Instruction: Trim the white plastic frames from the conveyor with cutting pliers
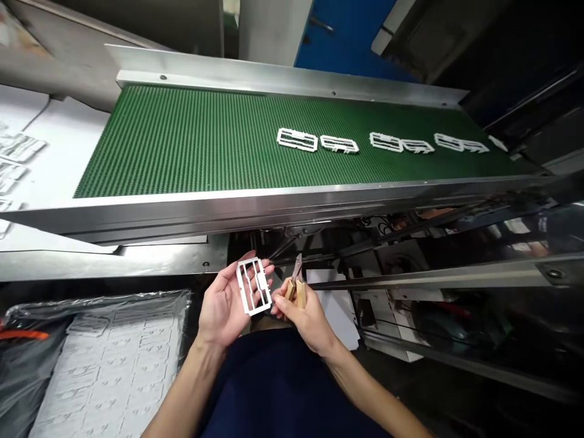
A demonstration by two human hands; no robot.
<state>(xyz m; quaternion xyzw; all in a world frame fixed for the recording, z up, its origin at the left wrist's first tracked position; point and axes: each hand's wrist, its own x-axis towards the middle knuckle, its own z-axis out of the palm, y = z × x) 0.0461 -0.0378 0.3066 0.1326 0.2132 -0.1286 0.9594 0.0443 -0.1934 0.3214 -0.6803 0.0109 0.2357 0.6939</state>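
**White frame held in the left grip, cutters in the right, before a green belt**

In the lower left, a container lined with thin clear plastic film [137,297] is seen, filled with flat white plastic frames [114,365] laid side by side in columns; they are too many and too blurred to be counted. Black plastic sheeting [27,371] is bunched at its left, crossed by one orange strip [25,334].

The ribbed green conveyor belt [182,140] is bounded by a silver metal front rail [274,207] and a raised metal back rail [274,76]. Between the belt's left end and the nearest piece, a broad stretch of ribbing is left. Both hands are kept below the front rail, apart from it.

Seven white plastic pieces [298,134] are counted on the belt, the last at far right being indistinct. More white parts [20,146] are spread on the white-covered tabletop [64,121] at left.

One rectangular white plastic frame with inner bars [262,281] is held in the left grip [221,313], backed by spread fingers. One pair of yellow-handled metal cutters [300,294] is clasped in the right grip [308,316], blades pointing up, just beside the frame.
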